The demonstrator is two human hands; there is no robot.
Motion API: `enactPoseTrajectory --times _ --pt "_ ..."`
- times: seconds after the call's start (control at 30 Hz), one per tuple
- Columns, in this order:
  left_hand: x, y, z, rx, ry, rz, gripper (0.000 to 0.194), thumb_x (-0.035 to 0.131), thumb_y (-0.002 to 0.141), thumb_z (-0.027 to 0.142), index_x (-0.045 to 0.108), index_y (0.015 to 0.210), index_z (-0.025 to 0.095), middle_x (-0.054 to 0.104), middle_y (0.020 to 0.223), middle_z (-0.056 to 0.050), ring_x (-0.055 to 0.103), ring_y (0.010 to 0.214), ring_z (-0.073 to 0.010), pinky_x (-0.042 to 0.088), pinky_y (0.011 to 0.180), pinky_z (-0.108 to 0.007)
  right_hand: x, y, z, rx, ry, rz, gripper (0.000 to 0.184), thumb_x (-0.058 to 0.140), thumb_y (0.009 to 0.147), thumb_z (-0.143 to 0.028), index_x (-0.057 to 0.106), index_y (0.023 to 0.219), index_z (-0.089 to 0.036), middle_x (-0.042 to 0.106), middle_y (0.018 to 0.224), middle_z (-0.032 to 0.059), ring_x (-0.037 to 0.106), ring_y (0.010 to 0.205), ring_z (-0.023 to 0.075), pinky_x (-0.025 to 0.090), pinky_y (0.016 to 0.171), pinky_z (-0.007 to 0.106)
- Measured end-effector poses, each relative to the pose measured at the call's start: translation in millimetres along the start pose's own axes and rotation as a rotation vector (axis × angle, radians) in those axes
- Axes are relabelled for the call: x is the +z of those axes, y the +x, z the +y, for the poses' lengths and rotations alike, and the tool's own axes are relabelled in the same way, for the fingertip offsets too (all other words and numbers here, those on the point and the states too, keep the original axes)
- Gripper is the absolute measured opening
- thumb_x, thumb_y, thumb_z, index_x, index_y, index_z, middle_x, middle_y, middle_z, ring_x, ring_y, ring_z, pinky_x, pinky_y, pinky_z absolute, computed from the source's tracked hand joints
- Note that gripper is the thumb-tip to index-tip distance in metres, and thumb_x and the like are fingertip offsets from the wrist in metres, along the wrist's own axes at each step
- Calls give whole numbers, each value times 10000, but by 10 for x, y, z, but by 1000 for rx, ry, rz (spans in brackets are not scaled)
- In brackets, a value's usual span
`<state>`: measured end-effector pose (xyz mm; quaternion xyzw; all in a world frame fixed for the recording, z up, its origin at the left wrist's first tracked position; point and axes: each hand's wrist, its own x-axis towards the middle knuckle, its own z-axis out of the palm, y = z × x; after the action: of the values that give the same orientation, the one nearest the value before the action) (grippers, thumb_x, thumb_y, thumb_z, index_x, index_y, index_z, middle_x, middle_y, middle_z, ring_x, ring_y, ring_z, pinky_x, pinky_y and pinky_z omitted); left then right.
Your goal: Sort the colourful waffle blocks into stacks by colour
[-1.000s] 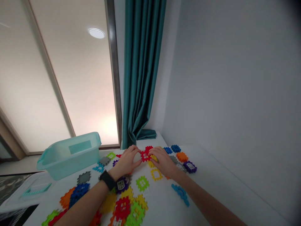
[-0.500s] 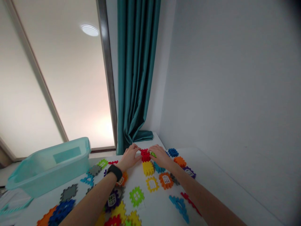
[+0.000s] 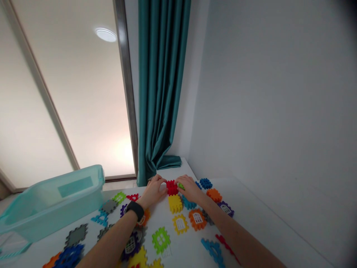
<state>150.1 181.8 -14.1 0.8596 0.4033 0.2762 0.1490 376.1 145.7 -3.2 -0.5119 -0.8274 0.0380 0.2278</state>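
Observation:
At the far end of the table, a stack of red notched building tiles (image 3: 171,187) stands between my two hands. My left hand (image 3: 154,190), with a dark watch on its wrist, pinches the stack's left side with thumb and fingers. My right hand (image 3: 190,188) has its fingertips at the right side of the same stack. A green tile (image 3: 181,186) shows in part beneath the right fingers; whether they touch it I cannot tell. Directly in front of the red stack is a yellow tile stack (image 3: 175,204). Light-blue tiles (image 3: 189,203) lie under the right wrist.
A turquoise plastic bin (image 3: 69,199) stands at the left. Loose tiles lie about: a green window tile (image 3: 161,240), a yellow one (image 3: 180,224), an orange one (image 3: 197,219), a grey one (image 3: 76,235). A blue triangular piece (image 3: 213,252) is near my right forearm. A green curtain (image 3: 161,93) hangs behind.
Both hands stay at the red stack, with only slight finger shifts. The view has moved a little, and the bin and nearer tiles appear lower and further left.

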Motion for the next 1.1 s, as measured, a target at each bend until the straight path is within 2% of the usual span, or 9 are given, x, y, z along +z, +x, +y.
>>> enactPoseTrajectory --times 0.6,0.8,1.1 --pt "44 -10 -17 -18 1 -23 293 642 887 292 638 1171 219 586 1165 -80 594 1135 -263 467 965 -386 52 5 62 44 17 -40 230 624 850 -98 659 1043 -219 694 1131 53 586 1092 237 398 963 370" --pt "-113 -71 -50 -9 39 -41 304 625 901 304 627 1191 213 582 1178 -79 582 1147 -262 459 988 -394 -16 -3 -8 27 18 -16 247 598 864 -101 648 1085 -198 657 1219 87 584 1132 235 404 974 372" --pt "-459 -329 -153 4 116 -82 283 611 899 317 646 1164 225 599 1172 -73 579 1143 -262 454 1006 -391 -101 -3 -328 -40 18 9 175 562 896 -119 671 998 -212 686 1108 61 604 1066 223 410 972 371"
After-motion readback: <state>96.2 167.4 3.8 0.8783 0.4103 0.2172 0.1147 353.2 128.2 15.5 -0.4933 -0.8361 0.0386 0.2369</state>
